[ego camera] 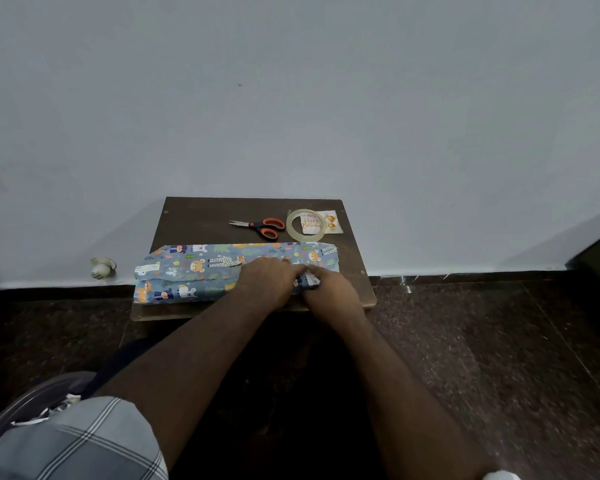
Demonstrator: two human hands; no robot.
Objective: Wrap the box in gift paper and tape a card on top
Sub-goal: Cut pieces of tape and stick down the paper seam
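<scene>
Both bare forearms reach forward from the bottom of the view and converge toward the centre, the left from the lower left, the right from the lower right. The left hand (269,277) lies palm down with its back to the camera, fingers stretched forward and toward the right. The right hand (329,284) sits just beside it, the two touching or nearly touching at the fingertips. Its fingers angle inward toward the left hand and appear curled in a pinch, though blur makes the grip hard to read. A checked short sleeve covers the left upper arm.
</scene>
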